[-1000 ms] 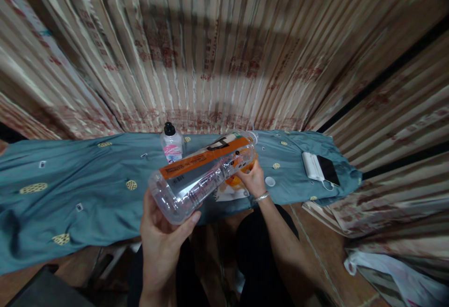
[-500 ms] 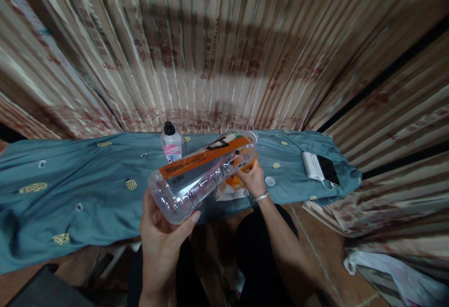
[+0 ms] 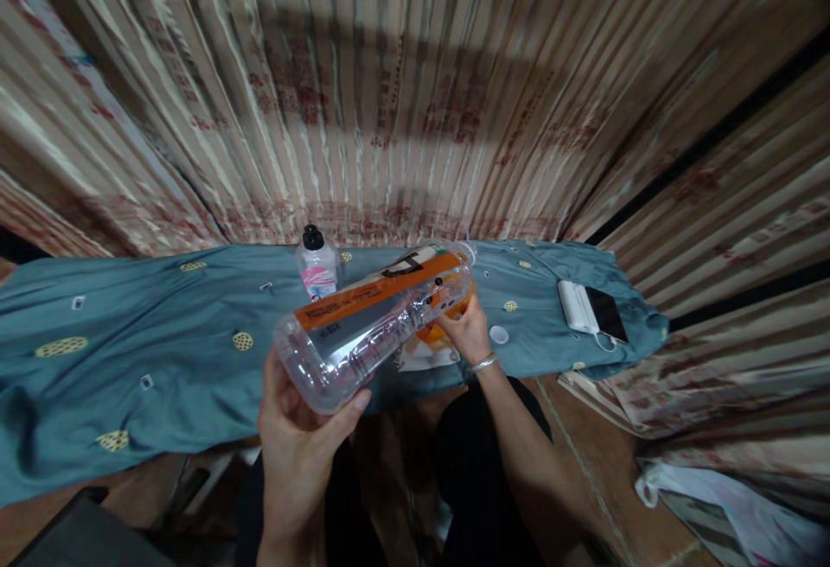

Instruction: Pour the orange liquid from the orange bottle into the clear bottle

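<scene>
A large clear plastic bottle [image 3: 379,325] with an orange and grey label is held tilted over the cloth, its base toward me at lower left and its neck at upper right. My left hand [image 3: 302,437] grips the base from beneath, thumb along the near side. Near the shoulder end, my right hand [image 3: 468,325] is closed around the bottle, its fingers partly hidden behind it. Below the bottle lies an orange and white item [image 3: 428,351], mostly covered. Just behind stands a clear bottle with a black cap and pink label [image 3: 318,269]. A small white disc [image 3: 499,334] rests right of my right hand.
A blue-green patterned cloth [image 3: 194,325] covers the long surface. On its right are a white power bank [image 3: 577,307] and a black phone [image 3: 607,314] with a white cable. A pleated curtain [image 3: 402,100] hangs behind. A white plastic bag [image 3: 726,498] is at lower right.
</scene>
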Motion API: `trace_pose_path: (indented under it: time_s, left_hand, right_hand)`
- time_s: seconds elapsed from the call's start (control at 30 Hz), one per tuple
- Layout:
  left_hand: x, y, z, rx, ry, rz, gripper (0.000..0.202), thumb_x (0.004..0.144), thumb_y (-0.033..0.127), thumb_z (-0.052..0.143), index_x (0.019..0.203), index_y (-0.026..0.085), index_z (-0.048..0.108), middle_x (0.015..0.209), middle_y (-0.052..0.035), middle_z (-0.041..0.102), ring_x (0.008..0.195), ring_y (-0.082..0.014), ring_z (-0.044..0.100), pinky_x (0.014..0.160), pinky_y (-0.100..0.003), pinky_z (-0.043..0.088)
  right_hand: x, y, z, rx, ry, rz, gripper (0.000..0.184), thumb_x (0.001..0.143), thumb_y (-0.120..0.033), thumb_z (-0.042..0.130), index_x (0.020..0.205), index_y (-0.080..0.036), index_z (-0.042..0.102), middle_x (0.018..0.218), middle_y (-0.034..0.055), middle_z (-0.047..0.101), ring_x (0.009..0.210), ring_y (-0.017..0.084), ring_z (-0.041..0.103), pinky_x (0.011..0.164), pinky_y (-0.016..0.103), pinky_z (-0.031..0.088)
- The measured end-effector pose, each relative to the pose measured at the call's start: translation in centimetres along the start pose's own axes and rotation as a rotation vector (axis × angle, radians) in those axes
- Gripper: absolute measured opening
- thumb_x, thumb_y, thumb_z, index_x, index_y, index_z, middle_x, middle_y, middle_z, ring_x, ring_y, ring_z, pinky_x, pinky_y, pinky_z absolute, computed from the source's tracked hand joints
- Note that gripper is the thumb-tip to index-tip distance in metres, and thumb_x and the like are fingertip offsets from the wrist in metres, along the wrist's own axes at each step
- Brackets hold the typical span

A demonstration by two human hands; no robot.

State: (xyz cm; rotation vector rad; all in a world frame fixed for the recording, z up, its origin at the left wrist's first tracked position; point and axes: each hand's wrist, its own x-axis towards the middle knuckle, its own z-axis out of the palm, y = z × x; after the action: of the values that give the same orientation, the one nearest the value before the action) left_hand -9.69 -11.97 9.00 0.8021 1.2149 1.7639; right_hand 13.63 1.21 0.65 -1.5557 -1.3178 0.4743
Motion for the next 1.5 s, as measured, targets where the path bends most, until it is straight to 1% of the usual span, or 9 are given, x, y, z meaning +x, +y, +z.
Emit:
trace_pose_path:
  time_s: [0.17, 0.37, 0.67, 0.8, 1.03, 1.23, 1.37, 1.43, 1.5]
  left_hand:
    - [0.1, -0.1, 0.0, -0.004, 0.001, 0.012, 0.091, 0.058, 0.025, 0.101, 0.142, 0.025, 0.066, 0.131, -0.0120, 0.075, 0.110, -0.0300, 0.077, 0.094, -0.039, 0.064]
    - [0.0, -0.2, -0.1, -0.007, 0.002, 0.018, 0.091, 0.058, 0.024, 0.102, 0.142, 0.025, 0.066, 0.130, -0.0108, 0.075, 0.107, -0.0278, 0.078, 0.091, -0.035, 0.065]
    - [0.1, -0.3, -0.2, -0.035, -0.001, 0.030, 0.084, 0.059, 0.020, 0.101, 0.137, 0.025, 0.069, 0.128, -0.0092, 0.076, 0.104, -0.0242, 0.078, 0.089, -0.033, 0.065]
    - [0.2, -0.3, -0.1, -0.044, 0.005, 0.019, 0.084, 0.058, 0.020, 0.101, 0.136, 0.025, 0.070, 0.128, -0.0084, 0.075, 0.107, -0.0247, 0.077, 0.090, -0.033, 0.065]
    - [0.2, -0.3, -0.1, -0.049, 0.000, 0.019, 0.084, 0.058, 0.019, 0.101, 0.135, 0.023, 0.069, 0.124, -0.0093, 0.077, 0.100, -0.0229, 0.078, 0.087, -0.033, 0.065]
    - [0.2, -0.3, -0.2, -0.048, 0.000, 0.020, 0.083, 0.058, 0.019, 0.101, 0.135, 0.023, 0.070, 0.122, -0.0088, 0.077, 0.101, -0.0235, 0.078, 0.087, -0.032, 0.065]
    - [0.3, -0.4, -0.3, -0.042, -0.001, 0.021, 0.085, 0.058, 0.020, 0.101, 0.137, 0.024, 0.069, 0.127, -0.0094, 0.076, 0.103, -0.0248, 0.078, 0.088, -0.034, 0.065]
    - [0.3, -0.4, -0.4, -0.033, -0.001, 0.022, 0.086, 0.059, 0.020, 0.101, 0.138, 0.024, 0.068, 0.127, -0.0097, 0.076, 0.104, -0.0252, 0.078, 0.089, -0.034, 0.065]
    - [0.3, -0.3, -0.4, -0.027, -0.003, 0.023, 0.085, 0.059, 0.021, 0.101, 0.137, 0.023, 0.069, 0.125, -0.0099, 0.076, 0.102, -0.0247, 0.078, 0.089, -0.034, 0.065]
  right_hand:
    - [0.0, -0.1, 0.0, 0.024, -0.008, -0.003, 0.068, 0.060, -0.060, 0.087, 0.111, -0.023, 0.060, 0.110, 0.0115, 0.081, 0.100, 0.034, 0.077, 0.089, 0.045, 0.061]
    - [0.0, -0.1, -0.1, 0.001, -0.020, 0.013, 0.072, 0.060, -0.062, 0.086, 0.114, -0.021, 0.061, 0.108, 0.0122, 0.080, 0.100, 0.035, 0.077, 0.086, 0.045, 0.062]
    - [0.0, 0.2, -0.1, 0.004, -0.016, -0.006, 0.068, 0.062, -0.060, 0.087, 0.112, -0.024, 0.061, 0.109, 0.0093, 0.081, 0.099, 0.033, 0.078, 0.087, 0.044, 0.062]
    - [0.0, 0.2, -0.2, -0.022, -0.020, 0.009, 0.074, 0.059, -0.064, 0.087, 0.113, -0.022, 0.060, 0.108, 0.0117, 0.081, 0.099, 0.035, 0.078, 0.085, 0.044, 0.061]
    - [-0.1, 0.6, -0.2, -0.045, -0.030, -0.004, 0.078, 0.063, -0.063, 0.086, 0.121, -0.021, 0.059, 0.106, 0.0122, 0.081, 0.097, 0.036, 0.078, 0.080, 0.043, 0.061]
    - [0.0, 0.6, -0.3, -0.074, -0.044, 0.009, 0.084, 0.063, -0.065, 0.086, 0.127, -0.019, 0.058, 0.111, 0.0143, 0.080, 0.103, 0.038, 0.077, 0.085, 0.047, 0.061]
    - [-0.1, 0.1, -0.6, -0.072, -0.076, 0.009, 0.088, 0.063, -0.065, 0.087, 0.130, -0.016, 0.057, 0.115, 0.0171, 0.079, 0.105, 0.039, 0.076, 0.087, 0.048, 0.062]
    - [-0.1, -0.3, -0.7, -0.065, -0.084, -0.005, 0.090, 0.066, -0.066, 0.085, 0.134, -0.017, 0.055, 0.118, 0.0167, 0.078, 0.108, 0.039, 0.076, 0.088, 0.049, 0.062]
    - [-0.3, -0.6, -0.7, -0.044, -0.079, -0.010, 0.098, 0.067, -0.068, 0.084, 0.143, -0.018, 0.051, 0.123, 0.0165, 0.077, 0.111, 0.040, 0.075, 0.092, 0.050, 0.061]
